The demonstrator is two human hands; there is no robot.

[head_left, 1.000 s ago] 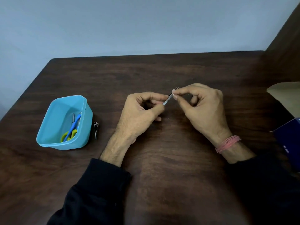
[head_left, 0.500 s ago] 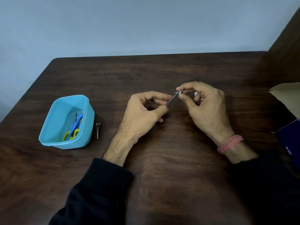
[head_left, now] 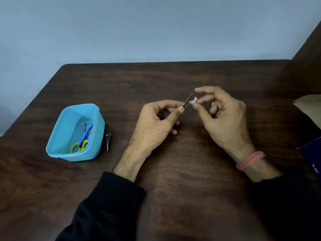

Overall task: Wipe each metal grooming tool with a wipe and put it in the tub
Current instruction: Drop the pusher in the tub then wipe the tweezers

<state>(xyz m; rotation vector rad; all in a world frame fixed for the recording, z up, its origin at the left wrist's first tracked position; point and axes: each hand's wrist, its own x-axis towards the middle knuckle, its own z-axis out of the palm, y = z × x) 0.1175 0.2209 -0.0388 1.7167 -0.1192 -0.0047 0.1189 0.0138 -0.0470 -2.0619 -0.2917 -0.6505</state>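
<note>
While the left hand [head_left: 156,122] pinches the tweezers [head_left: 188,101] above the bench [head_left: 173,171] centre, the right hand [head_left: 224,117] pinches the wipe [head_left: 193,101]; it should rub along both arms before the tub [head_left: 97,136] at left.

Thin metal tweezers [head_left: 188,101] beside white wipe [head_left: 193,101] — blue tub [head_left: 97,119] left.

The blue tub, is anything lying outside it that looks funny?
Yes. A small metal tool lies on the table just right of the blue tub, outside it. It probably just hasn't been wiped yet. Nothing looks spilled or broken.
</note>
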